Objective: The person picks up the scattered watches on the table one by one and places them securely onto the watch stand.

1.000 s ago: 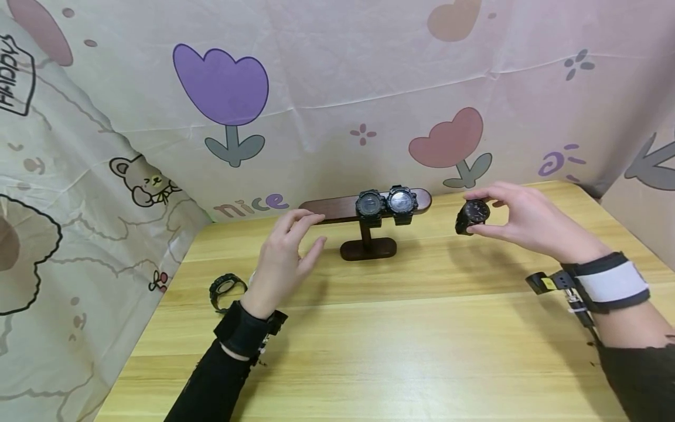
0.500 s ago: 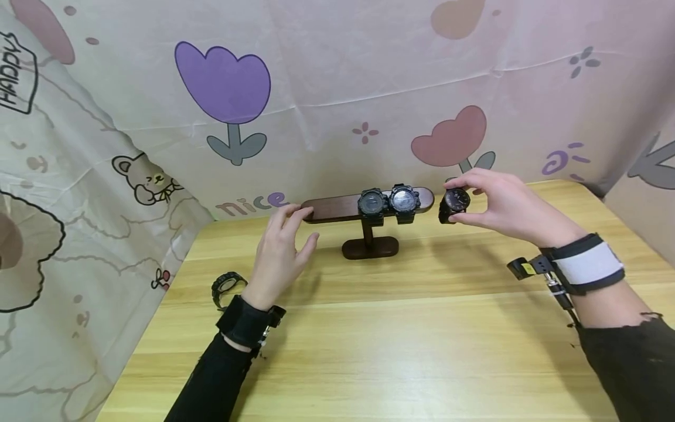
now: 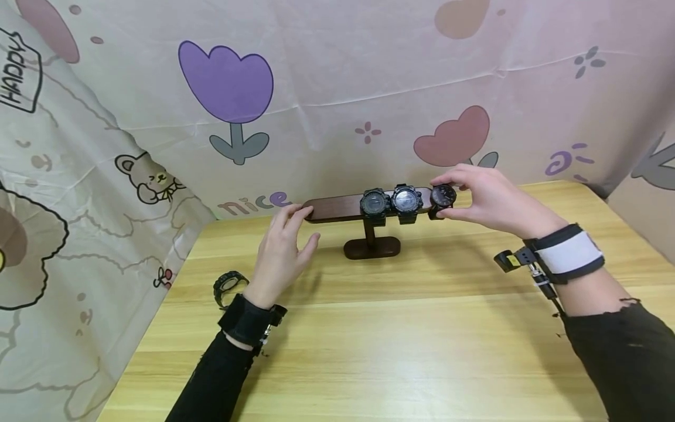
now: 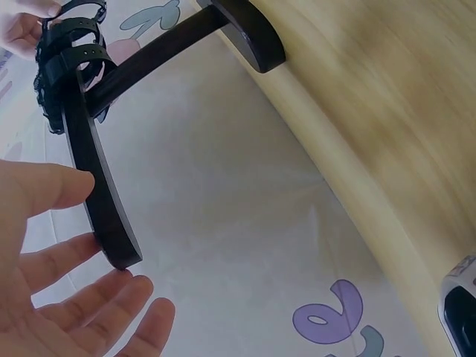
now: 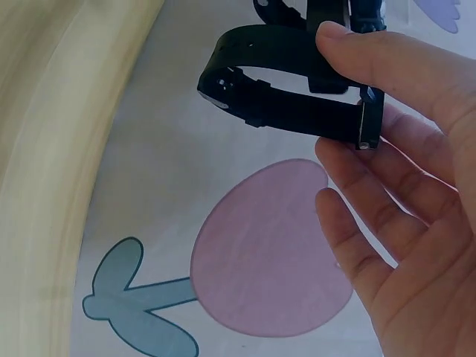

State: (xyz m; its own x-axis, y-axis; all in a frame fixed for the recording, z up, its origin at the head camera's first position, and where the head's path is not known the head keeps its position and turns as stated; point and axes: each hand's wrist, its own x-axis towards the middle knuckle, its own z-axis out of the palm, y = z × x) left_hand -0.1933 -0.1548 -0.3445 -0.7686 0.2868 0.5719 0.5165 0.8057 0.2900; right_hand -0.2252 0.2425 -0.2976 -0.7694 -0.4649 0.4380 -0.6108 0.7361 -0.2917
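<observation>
Pinching a black watch (image 3: 442,198) between thumb and fingertips, the right hand (image 3: 487,196) holds it at the right end of the dark wooden stand (image 3: 337,208), just beside the two black watches (image 3: 390,204) that hang on the crossbar. From the right wrist view the strap forms a closed loop (image 5: 275,97), with the thumb on top and the fingers curled under the case; whether the loop is around the bar's tip or only level with it cannot be told.

The left hand (image 3: 282,252) is open, fingers spread and relaxed, its fingertips at the left end of the bar. The left wrist view shows the bar's end (image 4: 111,238) lying between the thumb and the other fingers — close, though contact is not plain.

The stand's oval foot (image 3: 371,248) rests on the pale wooden bench (image 3: 422,328), near its far edge. A fourth black watch (image 3: 229,285) lies flat on the bench just left of the left wrist.

Behind the bench hangs a printed cloth (image 3: 337,88) with tulips and a bear — the word "nice" (image 3: 253,204) reads in pastel letters just left of the stand, and "HAPPY" (image 3: 18,76) stands sideways in a drawn badge at the upper left. Both forearms wear black sleeves and strapped wrist bands.
</observation>
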